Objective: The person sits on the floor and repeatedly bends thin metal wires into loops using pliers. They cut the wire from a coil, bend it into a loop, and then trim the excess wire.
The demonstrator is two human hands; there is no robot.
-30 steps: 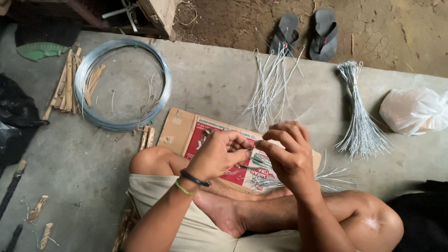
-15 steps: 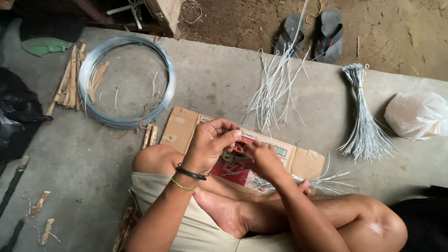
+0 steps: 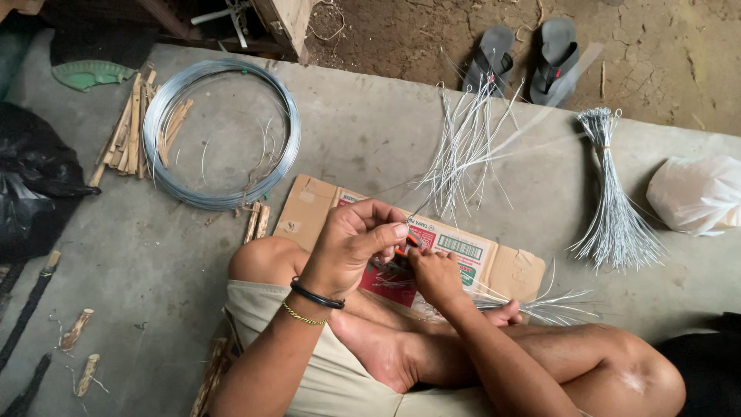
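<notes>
Left hand [image 3: 356, 245] pinches a thin wire [image 3: 421, 207] over the cardboard [image 3: 494, 266]; right hand [image 3: 436, 274] grips its lower end: light, springy, best held near the end.

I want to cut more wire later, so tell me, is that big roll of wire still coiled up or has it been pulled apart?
Coiled. The wire roll lies flat on the concrete floor as one round ring, with only a few loose strands straying inside it.
</notes>
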